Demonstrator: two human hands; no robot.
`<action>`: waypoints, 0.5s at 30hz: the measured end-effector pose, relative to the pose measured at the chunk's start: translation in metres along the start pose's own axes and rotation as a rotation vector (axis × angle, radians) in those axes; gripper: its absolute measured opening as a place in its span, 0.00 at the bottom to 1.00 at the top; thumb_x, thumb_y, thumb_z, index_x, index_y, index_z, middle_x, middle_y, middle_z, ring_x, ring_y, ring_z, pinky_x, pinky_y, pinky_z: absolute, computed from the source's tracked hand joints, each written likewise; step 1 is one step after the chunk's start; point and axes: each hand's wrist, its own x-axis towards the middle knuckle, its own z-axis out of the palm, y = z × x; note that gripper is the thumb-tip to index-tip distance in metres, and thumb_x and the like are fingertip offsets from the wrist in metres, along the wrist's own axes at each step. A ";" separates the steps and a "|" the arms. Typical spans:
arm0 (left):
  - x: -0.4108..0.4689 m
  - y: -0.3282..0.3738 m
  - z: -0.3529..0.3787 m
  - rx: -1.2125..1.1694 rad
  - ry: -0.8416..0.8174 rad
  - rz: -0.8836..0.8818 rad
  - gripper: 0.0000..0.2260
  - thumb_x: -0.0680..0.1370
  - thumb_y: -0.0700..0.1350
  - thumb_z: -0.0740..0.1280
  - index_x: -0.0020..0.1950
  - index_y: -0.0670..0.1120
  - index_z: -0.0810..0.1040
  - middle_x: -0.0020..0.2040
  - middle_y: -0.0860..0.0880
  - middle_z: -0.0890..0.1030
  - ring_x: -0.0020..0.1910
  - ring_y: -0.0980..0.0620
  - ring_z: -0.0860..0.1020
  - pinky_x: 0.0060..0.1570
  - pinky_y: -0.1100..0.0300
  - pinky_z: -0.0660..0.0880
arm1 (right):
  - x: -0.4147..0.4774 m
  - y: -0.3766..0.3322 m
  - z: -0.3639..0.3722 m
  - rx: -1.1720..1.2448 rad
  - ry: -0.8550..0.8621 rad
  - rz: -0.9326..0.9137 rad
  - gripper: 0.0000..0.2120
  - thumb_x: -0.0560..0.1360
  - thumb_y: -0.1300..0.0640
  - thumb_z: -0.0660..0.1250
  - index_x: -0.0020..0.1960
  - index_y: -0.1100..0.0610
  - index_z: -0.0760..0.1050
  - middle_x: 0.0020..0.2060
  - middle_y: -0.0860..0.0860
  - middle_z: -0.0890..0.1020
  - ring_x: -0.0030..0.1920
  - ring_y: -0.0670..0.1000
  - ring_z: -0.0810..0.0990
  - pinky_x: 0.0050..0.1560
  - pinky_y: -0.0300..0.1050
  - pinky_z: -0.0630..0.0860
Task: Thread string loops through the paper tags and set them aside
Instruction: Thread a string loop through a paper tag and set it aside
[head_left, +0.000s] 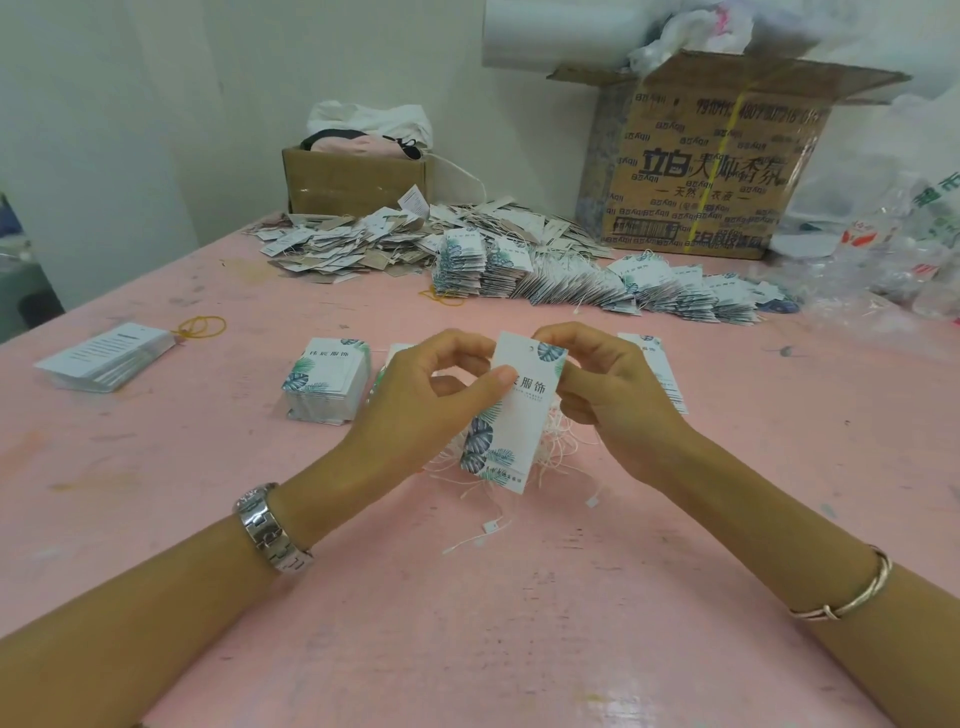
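A white paper tag (511, 415) with blue-green leaf print stands upright at the middle of the pink table (519, 623). My left hand (415, 405) pinches its left edge, thumb on the front. My right hand (608, 395) pinches its top right corner by the small hole. Beneath the tag lies a tangle of white string loops (550, 452) with small plastic ends. A stack of loose tags (327, 379) sits left of my hands, and another stack (660, 374) is partly hidden behind my right hand.
Rows of strung tags (597, 286) lie across the far middle, with a loose heap of tags (363, 244) behind. A stack of white printed cards (104, 356) and yellow rubber bands (202, 327) sit at left. Cardboard boxes (701, 171) and plastic bags (883, 234) crowd the back.
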 end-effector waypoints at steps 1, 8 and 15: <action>-0.001 0.000 0.001 0.042 0.027 0.027 0.12 0.75 0.48 0.72 0.57 0.51 0.76 0.46 0.55 0.82 0.40 0.47 0.84 0.35 0.58 0.78 | 0.000 0.000 0.000 -0.007 -0.002 0.001 0.10 0.77 0.69 0.64 0.45 0.55 0.78 0.42 0.61 0.71 0.23 0.43 0.59 0.25 0.34 0.57; -0.007 0.002 0.001 0.258 0.106 0.307 0.11 0.78 0.53 0.68 0.56 0.57 0.68 0.53 0.59 0.76 0.39 0.52 0.81 0.30 0.63 0.71 | -0.001 0.001 0.001 -0.014 -0.095 -0.022 0.05 0.75 0.65 0.68 0.45 0.56 0.80 0.36 0.61 0.74 0.24 0.44 0.58 0.26 0.35 0.55; -0.006 0.003 0.001 0.459 0.143 0.540 0.04 0.77 0.46 0.71 0.50 0.49 0.80 0.53 0.53 0.75 0.44 0.53 0.79 0.31 0.56 0.73 | -0.001 0.002 0.001 -0.018 -0.137 -0.049 0.04 0.70 0.57 0.71 0.44 0.56 0.81 0.33 0.69 0.65 0.24 0.45 0.57 0.26 0.36 0.53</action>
